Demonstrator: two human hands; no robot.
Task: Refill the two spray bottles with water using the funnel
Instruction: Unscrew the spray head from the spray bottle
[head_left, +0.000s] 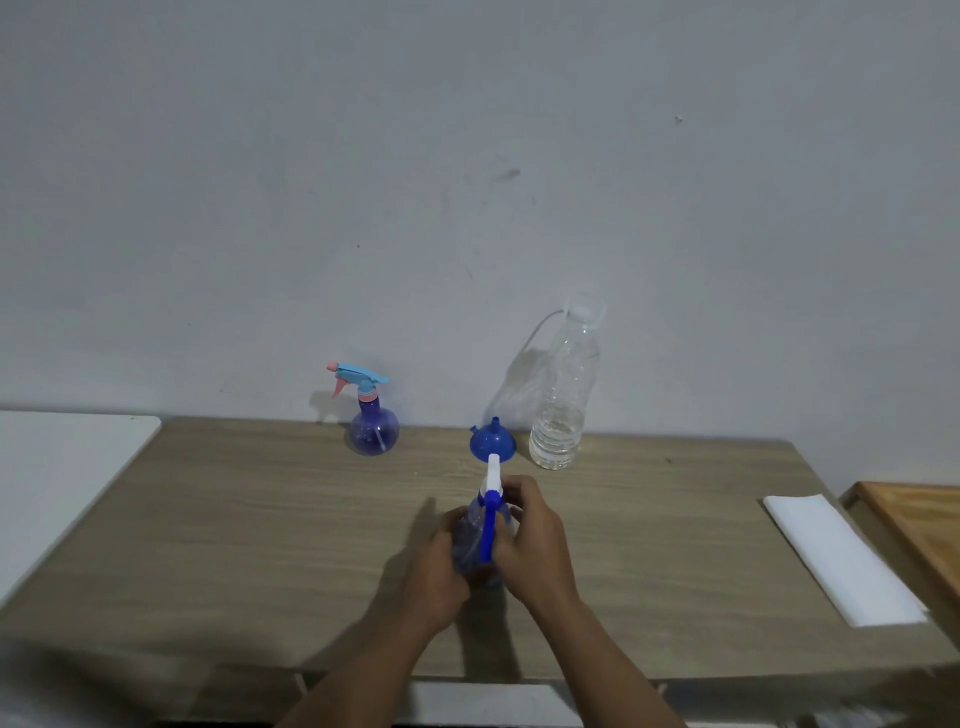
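Left hand (439, 571): wrapped around the body of the near spray bottle (469, 535), held upright at the middle of the wooden table (260, 519).
Right hand (535, 540): curled about that bottle's neck, under its white-and-blue spray head.
Far spray bottle (373, 423): stood at the table's back left, well apart.
Blue funnel (491, 441): set wide mouth down just beyond the held bottle, beside the water bottle (563, 400), which is seen partly filled.

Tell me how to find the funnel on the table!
Look at the wooden table, along its far edge by the wall. Just left of the clear water bottle sits the funnel: a small solid-blue cone, spout pointing up.
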